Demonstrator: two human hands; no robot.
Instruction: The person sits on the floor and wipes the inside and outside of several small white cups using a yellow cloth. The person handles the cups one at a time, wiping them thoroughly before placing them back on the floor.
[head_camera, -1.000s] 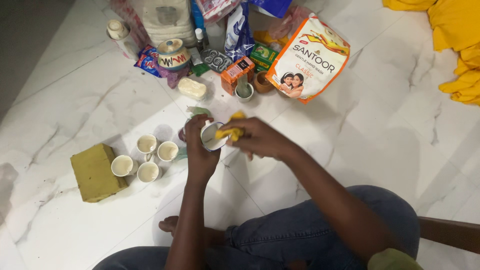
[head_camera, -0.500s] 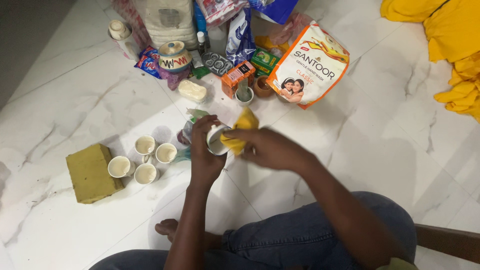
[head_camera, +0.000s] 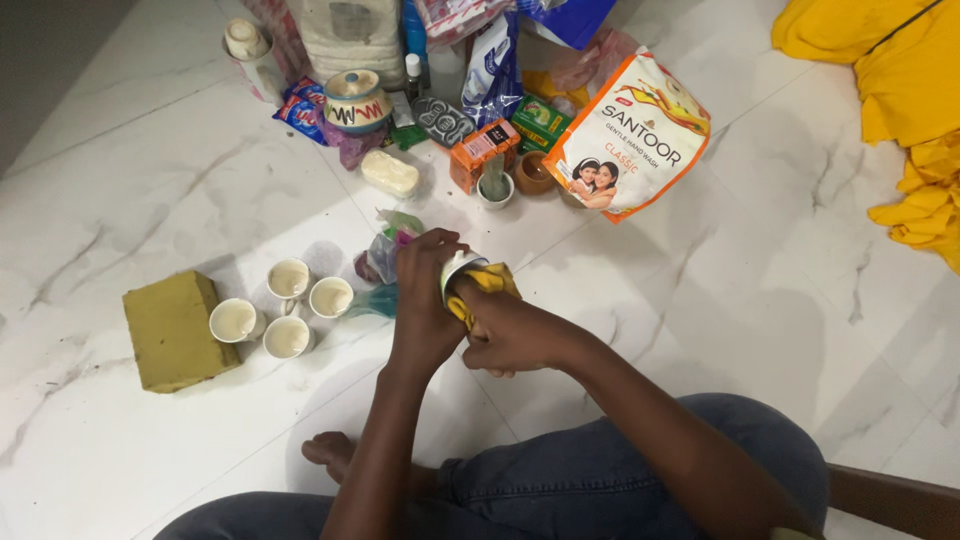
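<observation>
Two hands work one cup (head_camera: 458, 270): left hand (head_camera: 425, 305) grips it, right hand (head_camera: 510, 335) clutches a yellow cloth (head_camera: 490, 282) (pressed against it).

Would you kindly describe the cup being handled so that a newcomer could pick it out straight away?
Start from the four pale cups clustered on the marble floor beside the olive block. To their right, the left hand grips one small white cup. Unlike the others, it is lifted, with the right hand pressing a yellow cloth against it.
</observation>
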